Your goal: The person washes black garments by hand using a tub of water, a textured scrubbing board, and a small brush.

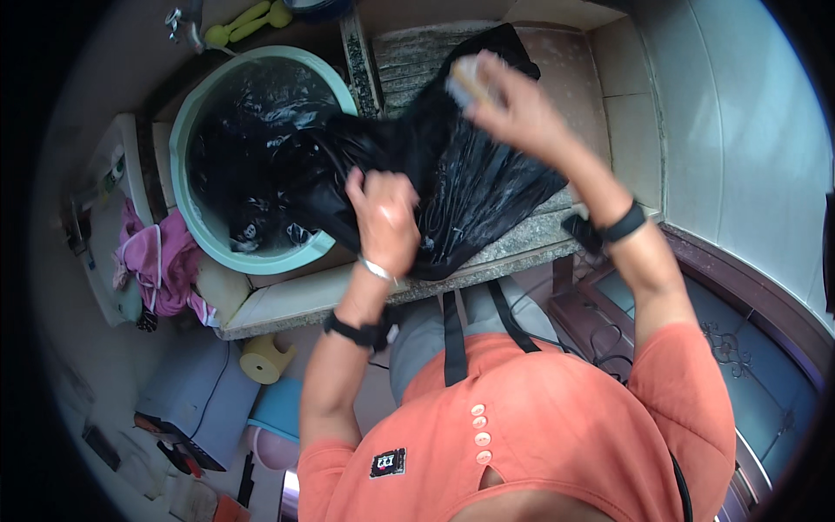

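A wet black garment [496,189] lies spread over the ribbed stone washboard [411,65]. Part of it trails left into a pale green basin [182,228] of dark water and more black cloth. My left hand [389,218], fingers curled, grips a bunched fold between the basin and the washboard. In my right hand [522,111] is a scrub brush [466,81], blurred, with a yellowish back and a whitish side. It is over the garment's upper part; whether it touches the cloth, I cannot tell. Whitish streaks mark the garment below it.
A metal tap [189,29] and a yellow-green plastic object [251,21] are behind the basin. Pink cloth [160,261] hangs to the left. The stone counter edge [483,280] runs before me, and a tiled wall [730,130] bounds the right. A box [199,391] stands lower left.
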Demonstrator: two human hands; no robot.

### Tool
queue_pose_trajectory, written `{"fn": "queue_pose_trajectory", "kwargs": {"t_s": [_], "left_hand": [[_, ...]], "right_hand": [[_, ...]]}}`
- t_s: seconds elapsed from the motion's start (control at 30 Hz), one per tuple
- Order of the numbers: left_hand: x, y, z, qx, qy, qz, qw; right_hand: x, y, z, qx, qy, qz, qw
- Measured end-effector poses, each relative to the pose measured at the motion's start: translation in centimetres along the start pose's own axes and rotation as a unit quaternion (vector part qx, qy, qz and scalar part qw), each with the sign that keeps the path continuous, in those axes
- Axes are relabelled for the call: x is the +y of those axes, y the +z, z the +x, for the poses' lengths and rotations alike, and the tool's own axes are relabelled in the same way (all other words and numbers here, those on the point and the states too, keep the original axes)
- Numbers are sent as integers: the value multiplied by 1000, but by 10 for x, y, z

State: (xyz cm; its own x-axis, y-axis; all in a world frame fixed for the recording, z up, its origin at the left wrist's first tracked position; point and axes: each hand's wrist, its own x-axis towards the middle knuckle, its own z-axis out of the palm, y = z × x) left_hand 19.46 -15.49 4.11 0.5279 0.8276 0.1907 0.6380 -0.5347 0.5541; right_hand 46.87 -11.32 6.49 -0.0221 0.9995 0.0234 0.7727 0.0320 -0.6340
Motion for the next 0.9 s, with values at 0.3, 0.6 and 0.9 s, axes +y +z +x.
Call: {"fn": "queue_pose_trajectory", "kwargs": {"t_s": [0.3,0.6,0.9], "left_hand": [[45,-3,-87,-94,-36,-67,993],[31,-20,-106,-180,-9,-7,984],[33,-13,-109,-180,-41,0,983]], "right_hand": [[100,57,-36,-30,-48,-272,960],[1,69,-58,-134,-263,-50,954],[11,67,-31,-230,-195,-124,945]]}}
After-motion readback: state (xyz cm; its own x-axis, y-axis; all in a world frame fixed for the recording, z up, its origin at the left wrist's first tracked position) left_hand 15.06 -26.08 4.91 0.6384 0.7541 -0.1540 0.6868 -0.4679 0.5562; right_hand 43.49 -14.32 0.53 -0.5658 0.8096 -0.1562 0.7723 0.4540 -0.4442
